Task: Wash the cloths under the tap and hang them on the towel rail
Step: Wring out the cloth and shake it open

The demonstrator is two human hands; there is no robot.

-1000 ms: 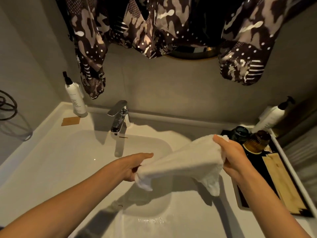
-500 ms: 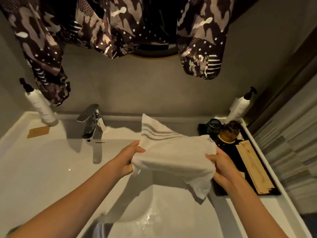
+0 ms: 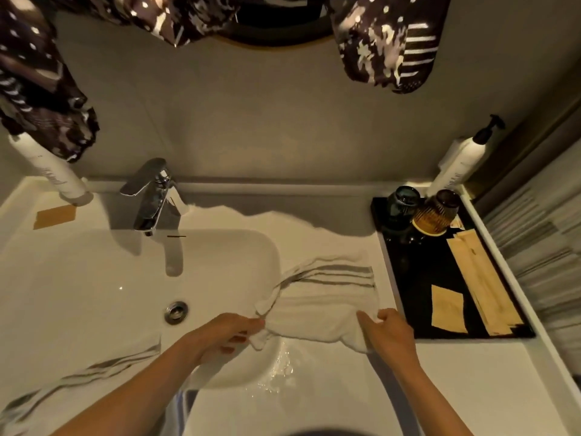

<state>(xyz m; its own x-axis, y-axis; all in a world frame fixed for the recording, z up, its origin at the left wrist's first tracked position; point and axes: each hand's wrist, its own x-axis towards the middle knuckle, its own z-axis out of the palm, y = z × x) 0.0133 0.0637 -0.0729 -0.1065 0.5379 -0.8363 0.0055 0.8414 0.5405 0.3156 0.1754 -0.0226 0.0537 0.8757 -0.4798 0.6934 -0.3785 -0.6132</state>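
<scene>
A white cloth with grey stripes (image 3: 327, 297) lies spread on the counter to the right of the sink basin (image 3: 94, 287). My left hand (image 3: 226, 335) pinches its near left corner at the basin's rim. My right hand (image 3: 390, 335) grips its near right edge. A second striped white cloth (image 3: 78, 382) hangs over the sink's front left edge. The chrome tap (image 3: 151, 196) stands at the back of the basin, and no water runs from it. No towel rail is in view.
A black tray (image 3: 408, 297) with two tumblers (image 3: 421, 212) and wooden pieces sits right of the cloth. White pump bottles stand at the back left (image 3: 53, 171) and back right (image 3: 462, 158). Patterned dark fabric (image 3: 386, 42) hangs overhead. Water drops (image 3: 279, 369) lie on the front counter.
The cloth, held up in the air by both hands before, now lies on the counter beside the basin. Both hands have dropped to its near edge. The view has tilted down.
</scene>
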